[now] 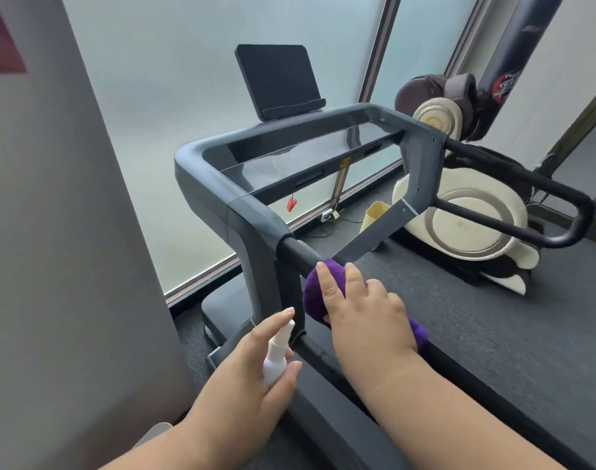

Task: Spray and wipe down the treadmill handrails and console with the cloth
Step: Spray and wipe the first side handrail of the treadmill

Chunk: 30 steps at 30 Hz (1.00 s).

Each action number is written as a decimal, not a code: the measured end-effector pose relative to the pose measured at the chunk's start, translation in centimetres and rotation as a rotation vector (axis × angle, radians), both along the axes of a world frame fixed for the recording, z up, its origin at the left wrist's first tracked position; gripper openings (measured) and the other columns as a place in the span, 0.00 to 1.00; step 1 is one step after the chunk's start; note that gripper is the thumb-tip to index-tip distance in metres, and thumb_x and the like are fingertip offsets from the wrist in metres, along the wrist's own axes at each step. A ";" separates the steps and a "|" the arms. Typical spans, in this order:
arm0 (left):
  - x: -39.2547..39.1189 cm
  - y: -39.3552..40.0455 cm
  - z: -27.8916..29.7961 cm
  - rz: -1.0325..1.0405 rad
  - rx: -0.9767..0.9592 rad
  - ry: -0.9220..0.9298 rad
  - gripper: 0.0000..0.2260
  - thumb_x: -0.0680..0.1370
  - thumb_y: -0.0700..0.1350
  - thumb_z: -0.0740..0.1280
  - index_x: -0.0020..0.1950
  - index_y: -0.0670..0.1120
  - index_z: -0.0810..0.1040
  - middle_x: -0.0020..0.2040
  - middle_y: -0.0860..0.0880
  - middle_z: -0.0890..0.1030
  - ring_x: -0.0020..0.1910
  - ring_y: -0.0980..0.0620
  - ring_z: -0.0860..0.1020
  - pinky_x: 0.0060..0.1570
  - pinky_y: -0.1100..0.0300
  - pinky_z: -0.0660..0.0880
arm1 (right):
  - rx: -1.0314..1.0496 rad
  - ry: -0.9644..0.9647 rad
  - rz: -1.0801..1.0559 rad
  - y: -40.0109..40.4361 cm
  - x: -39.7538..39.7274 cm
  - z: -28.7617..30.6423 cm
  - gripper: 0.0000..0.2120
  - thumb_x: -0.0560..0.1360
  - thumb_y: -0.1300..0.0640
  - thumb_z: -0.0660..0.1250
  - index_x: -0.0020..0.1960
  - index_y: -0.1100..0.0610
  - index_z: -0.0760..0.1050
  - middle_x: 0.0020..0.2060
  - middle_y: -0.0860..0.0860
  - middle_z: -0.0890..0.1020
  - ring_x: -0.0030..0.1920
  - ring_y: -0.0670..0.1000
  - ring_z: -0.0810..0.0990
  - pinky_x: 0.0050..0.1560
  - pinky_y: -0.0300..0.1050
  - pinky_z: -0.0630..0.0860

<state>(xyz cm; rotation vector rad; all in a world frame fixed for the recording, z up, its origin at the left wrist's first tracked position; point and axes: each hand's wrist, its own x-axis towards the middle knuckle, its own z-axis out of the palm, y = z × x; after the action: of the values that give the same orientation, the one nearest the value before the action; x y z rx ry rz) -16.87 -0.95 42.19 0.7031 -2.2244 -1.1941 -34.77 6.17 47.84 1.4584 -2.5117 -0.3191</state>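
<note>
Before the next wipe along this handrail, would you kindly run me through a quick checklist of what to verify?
1. Cloth on the left handrail: ok, wrapped over it under the right hand.
2. Spray bottle held: ok, left hand grips it, a finger on the nozzle.
3. Nozzle aimed at the rail: cannot tell.
4. Rail wet with spray: cannot tell.
5. Path up the rail to the console: ok, nothing lies on it.
6. Right handrail wiped: cannot tell.
</note>
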 end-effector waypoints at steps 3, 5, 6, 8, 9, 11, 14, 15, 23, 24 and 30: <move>0.3 -0.3 0.2 0.025 -0.014 0.000 0.28 0.75 0.53 0.69 0.70 0.73 0.62 0.56 0.68 0.76 0.48 0.66 0.77 0.46 0.67 0.72 | 0.015 -0.021 0.031 -4.2 0.3 0.6 0.38 0.81 0.53 0.56 0.79 0.48 0.32 0.78 0.62 0.51 0.62 0.63 0.68 0.57 0.57 0.69; 0.3 -0.2 0.5 0.032 -0.022 0.008 0.29 0.75 0.52 0.70 0.69 0.73 0.62 0.55 0.67 0.77 0.49 0.65 0.78 0.46 0.67 0.72 | 0.031 -0.042 0.035 -5.7 0.4 0.9 0.38 0.80 0.54 0.56 0.79 0.48 0.34 0.78 0.61 0.52 0.62 0.63 0.68 0.58 0.58 0.69; 0.3 -0.2 0.5 0.033 -0.027 0.010 0.29 0.75 0.52 0.70 0.69 0.73 0.62 0.54 0.66 0.77 0.49 0.64 0.78 0.46 0.67 0.71 | 0.038 -0.056 0.039 -5.9 0.4 1.1 0.38 0.80 0.55 0.57 0.80 0.48 0.34 0.78 0.61 0.52 0.63 0.62 0.68 0.58 0.58 0.69; 0.4 0.0 0.6 0.032 -0.032 0.007 0.28 0.75 0.53 0.69 0.69 0.73 0.62 0.54 0.66 0.77 0.49 0.63 0.78 0.46 0.66 0.72 | 0.023 -0.084 0.064 -5.4 0.2 1.5 0.38 0.81 0.53 0.58 0.80 0.47 0.35 0.79 0.59 0.51 0.65 0.62 0.68 0.61 0.57 0.68; 0.4 0.2 0.6 0.030 -0.031 0.005 0.29 0.75 0.53 0.69 0.70 0.73 0.62 0.54 0.66 0.77 0.49 0.63 0.78 0.46 0.66 0.72 | 0.005 -0.092 0.080 -4.8 0.0 1.7 0.38 0.81 0.53 0.59 0.80 0.47 0.36 0.79 0.58 0.51 0.65 0.61 0.68 0.62 0.57 0.68; 0.4 0.4 0.6 0.024 -0.021 0.005 0.29 0.75 0.54 0.69 0.70 0.73 0.61 0.54 0.65 0.77 0.47 0.63 0.78 0.44 0.66 0.72 | -0.030 -0.109 0.094 -2.8 -0.1 1.9 0.39 0.81 0.53 0.61 0.80 0.46 0.37 0.79 0.55 0.51 0.67 0.59 0.66 0.64 0.56 0.67; 0.7 0.4 0.6 0.015 -0.003 0.028 0.27 0.74 0.58 0.68 0.70 0.72 0.62 0.53 0.64 0.77 0.42 0.63 0.79 0.43 0.69 0.73 | -0.029 -0.097 0.071 1.7 0.1 1.5 0.42 0.78 0.56 0.64 0.80 0.43 0.40 0.79 0.52 0.52 0.67 0.56 0.66 0.65 0.54 0.67; 0.8 0.4 0.6 0.018 0.001 0.032 0.27 0.73 0.60 0.66 0.70 0.72 0.62 0.53 0.63 0.77 0.43 0.63 0.79 0.43 0.69 0.73 | -0.041 -0.084 0.067 3.1 0.1 1.3 0.43 0.75 0.57 0.67 0.81 0.43 0.45 0.78 0.53 0.56 0.65 0.57 0.69 0.62 0.54 0.70; 1.9 -0.3 0.4 0.087 -0.012 0.025 0.28 0.70 0.63 0.64 0.69 0.75 0.61 0.53 0.64 0.77 0.44 0.61 0.79 0.43 0.69 0.73 | 0.035 -0.021 0.051 -0.1 0.4 1.2 0.41 0.78 0.59 0.56 0.78 0.46 0.30 0.79 0.56 0.48 0.67 0.58 0.65 0.63 0.54 0.67; 2.0 -0.2 0.3 0.093 -0.012 0.024 0.28 0.70 0.63 0.63 0.69 0.75 0.61 0.53 0.64 0.77 0.44 0.62 0.79 0.43 0.69 0.73 | 0.042 -0.028 0.057 -1.5 0.4 1.3 0.41 0.78 0.58 0.57 0.79 0.47 0.32 0.79 0.57 0.48 0.66 0.59 0.65 0.64 0.54 0.67; 2.1 0.4 0.4 0.103 -0.007 0.034 0.28 0.71 0.58 0.67 0.67 0.77 0.61 0.53 0.66 0.76 0.42 0.66 0.78 0.44 0.74 0.71 | 0.075 -0.031 0.098 -7.0 0.7 2.0 0.41 0.78 0.57 0.60 0.80 0.47 0.35 0.80 0.58 0.48 0.66 0.60 0.66 0.62 0.56 0.68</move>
<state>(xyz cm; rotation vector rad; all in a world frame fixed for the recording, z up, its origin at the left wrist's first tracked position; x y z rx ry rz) -14.81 -0.57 42.64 0.7785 -2.1365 -1.1397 -34.03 -0.82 49.80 1.6202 -2.4668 -0.3807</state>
